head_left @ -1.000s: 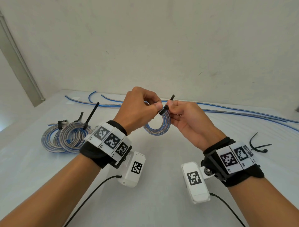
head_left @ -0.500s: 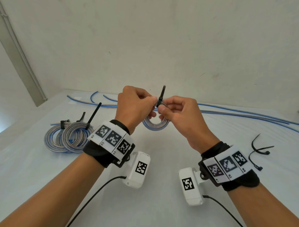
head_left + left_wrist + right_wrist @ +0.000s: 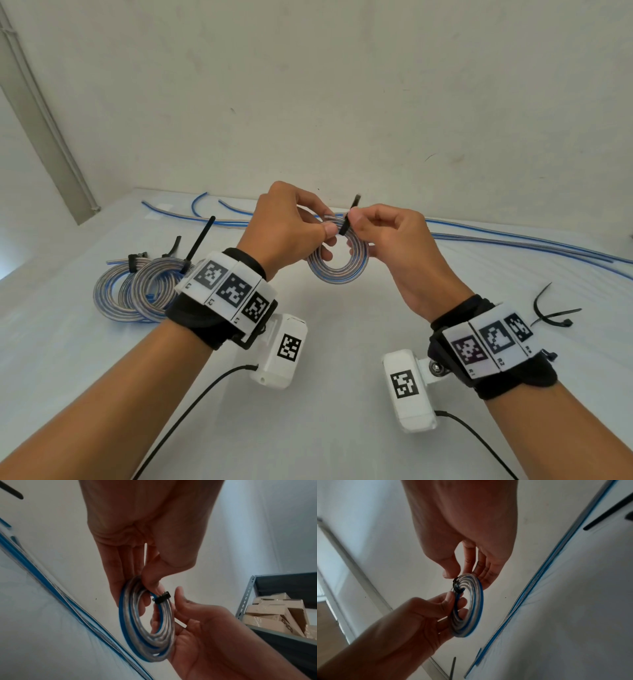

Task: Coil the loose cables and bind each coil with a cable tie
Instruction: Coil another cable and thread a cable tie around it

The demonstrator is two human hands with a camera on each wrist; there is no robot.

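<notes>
White counter (image 3: 325, 342): fills lower two thirds of the head view; front edge cut off by the frame bottom.

Loose cables (image 3: 513, 241): blue and clear, laid along the counter's far edge from centre to right edge; far ends cut off at the right border, middle stretch hidden behind the hands.

Metal shelf (image 3: 247, 597) with cardboard boxes (image 3: 274, 614): right edge of the left wrist view only, partly cut off.

Bound coils (image 3: 137, 294): middle left of the head view, overlapping on the counter; right side hidden behind the left wrist band; exact count hard to make out. Black tie tails standing up from them.

Left hand (image 3: 284, 226): centre of the head view, raised above the counter, thumb and fingers pinching the upper left of the small coil, two fingers passed through its opening.

Right hand (image 3: 394, 240): just right of centre, thumb and forefinger pinching the cable tie at the coil's top, remaining fingers curled behind the coil.

Small coil (image 3: 337, 260): blue and clear cable, held in the air between both hands, upright, upper arc hidden by fingertips.

Spare cable ties (image 3: 551, 311): black, right side of the head view on the counter; one partly hidden behind the right wrist band.

Cable tie (image 3: 344, 226): black band wrapped across the coil's top, tail pointing up; head blurred in the right wrist view.
</notes>
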